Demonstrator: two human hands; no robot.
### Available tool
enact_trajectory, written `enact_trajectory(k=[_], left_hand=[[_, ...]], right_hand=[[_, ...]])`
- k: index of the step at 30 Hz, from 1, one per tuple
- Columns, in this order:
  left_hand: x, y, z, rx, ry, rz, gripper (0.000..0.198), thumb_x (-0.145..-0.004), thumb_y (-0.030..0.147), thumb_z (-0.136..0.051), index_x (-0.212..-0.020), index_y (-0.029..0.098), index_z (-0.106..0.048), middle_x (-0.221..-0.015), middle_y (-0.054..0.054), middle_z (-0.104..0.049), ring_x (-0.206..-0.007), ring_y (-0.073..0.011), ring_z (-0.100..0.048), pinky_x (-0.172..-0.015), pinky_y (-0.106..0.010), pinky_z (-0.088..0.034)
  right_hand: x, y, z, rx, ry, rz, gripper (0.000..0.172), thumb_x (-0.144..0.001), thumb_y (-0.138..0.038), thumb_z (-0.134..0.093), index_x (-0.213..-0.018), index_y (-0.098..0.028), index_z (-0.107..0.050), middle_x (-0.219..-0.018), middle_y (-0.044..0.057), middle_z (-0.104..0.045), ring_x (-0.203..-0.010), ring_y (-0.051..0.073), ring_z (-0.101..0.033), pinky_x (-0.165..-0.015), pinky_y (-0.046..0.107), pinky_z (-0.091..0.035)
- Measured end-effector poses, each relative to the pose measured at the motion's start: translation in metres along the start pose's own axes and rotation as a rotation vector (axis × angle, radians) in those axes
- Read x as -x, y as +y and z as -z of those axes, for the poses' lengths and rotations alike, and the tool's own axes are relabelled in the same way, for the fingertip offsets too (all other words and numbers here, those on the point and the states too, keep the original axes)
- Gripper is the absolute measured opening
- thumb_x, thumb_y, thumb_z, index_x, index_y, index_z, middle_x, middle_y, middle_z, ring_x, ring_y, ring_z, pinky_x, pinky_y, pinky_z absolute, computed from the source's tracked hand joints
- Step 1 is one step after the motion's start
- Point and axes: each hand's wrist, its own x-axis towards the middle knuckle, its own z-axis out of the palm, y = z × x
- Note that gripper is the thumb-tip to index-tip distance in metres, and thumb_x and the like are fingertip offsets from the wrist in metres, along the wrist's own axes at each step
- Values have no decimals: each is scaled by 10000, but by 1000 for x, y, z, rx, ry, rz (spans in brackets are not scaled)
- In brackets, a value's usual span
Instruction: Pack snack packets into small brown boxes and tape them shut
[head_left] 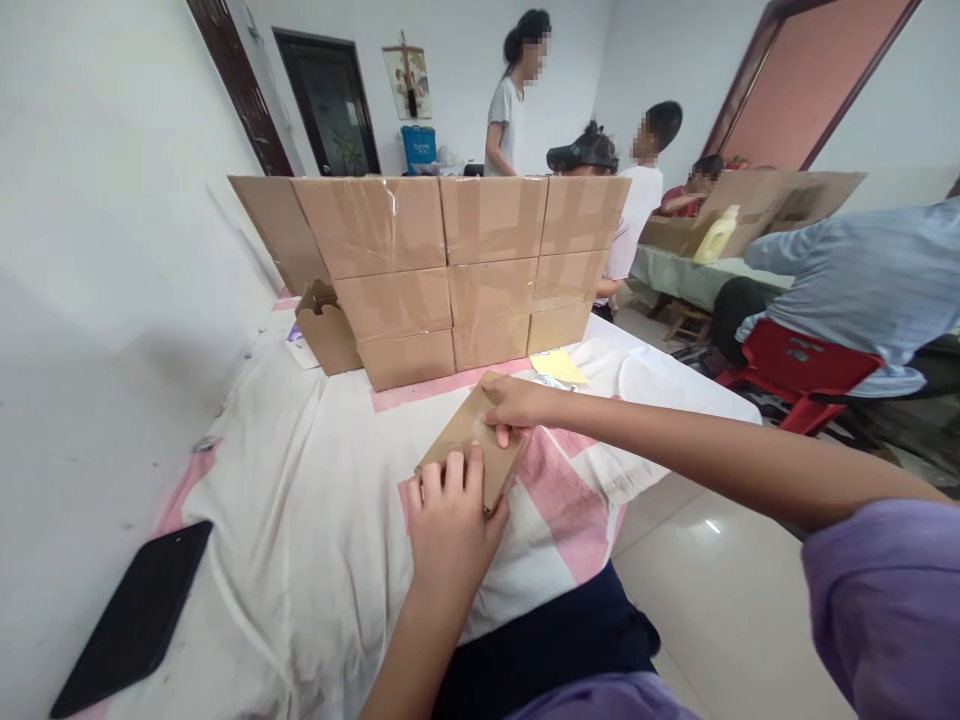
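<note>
A flat brown cardboard box (457,432) lies slantwise on the cloth in front of me. My left hand (454,510) grips its near end, fingers resting on the top face and thumb against the right edge. Over the far right part of the box is my right hand (517,405), fingers bent and pressed on the top face beside a small shiny patch. The undersides of the fingers are hidden, so anything small under them cannot be seen.
Behind the box stands a wall of taped cartons (397,300), with an open carton (326,335) at its left. Yellow paper (559,365) lies right. A black phone (135,620) rests near left. People sit and stand beyond; a red chair (806,365) is at right.
</note>
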Motion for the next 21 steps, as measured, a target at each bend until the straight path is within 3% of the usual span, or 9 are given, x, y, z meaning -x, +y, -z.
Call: enact_trajectory(k=[5, 9, 13, 16, 18, 21], left_hand=[[1, 1, -2, 20, 19, 7, 581, -924, 499, -561, -1404, 173, -573, -1157, -128, -660, -941, -304, -511, -799, -463, -383], [1, 2, -1, 27, 22, 44, 560, -919, 499, -573, -1389, 194, -587, -1161, -113, -665, -939, -301, -513, -801, -460, -378], [1, 4, -1, 27, 33, 67, 550, -921, 507, -563, -1377, 201, -594, -1212, -112, -671, -955, -306, -515, -798, -473, -380], [1, 4, -1, 22, 48, 71, 546, -922, 511, -561, -1374, 207, -597, -1242, -113, -674, -961, -311, -518, -796, -480, -383], [2, 5, -1, 22, 51, 70, 539, -923, 508, -563, -1371, 212, -601, -1245, -110, -676, -958, -309, -521, -796, -476, -383], [2, 4, -1, 42, 41, 68, 537, -921, 501, -569, -1375, 215, -601, -1252, -103, -673, -966, -304, -522, -802, -468, -383]], right_hand=[[-3, 2, -3, 49, 21, 8, 354, -832, -124, -651, -1142, -209, -503, -531, -50, -693, -318, 108, -481, -379, 214, -363], [-3, 3, -1, 122, 48, 14, 488, -816, -158, -692, -1278, -155, -534, -450, -47, -631, -333, 145, -517, -361, 218, -340], [14, 11, 2, 149, 73, 66, 687, -851, -221, -691, -1496, -151, -464, -412, -87, -553, -356, 151, -528, -391, 222, -393], [35, 28, -2, 183, 66, 204, 603, -924, -210, -606, -1520, -226, -517, -433, -85, -538, -350, 128, -514, -419, 222, -398], [47, 42, -6, 285, 125, 335, 462, -969, -212, -541, -1417, -254, -647, -533, -31, -641, -423, 132, -566, -486, 237, -426], [57, 51, -9, 508, 225, 428, 398, -975, -194, -516, -1291, -265, -747, -958, 68, -804, -781, 216, -711, -684, 287, -486]])
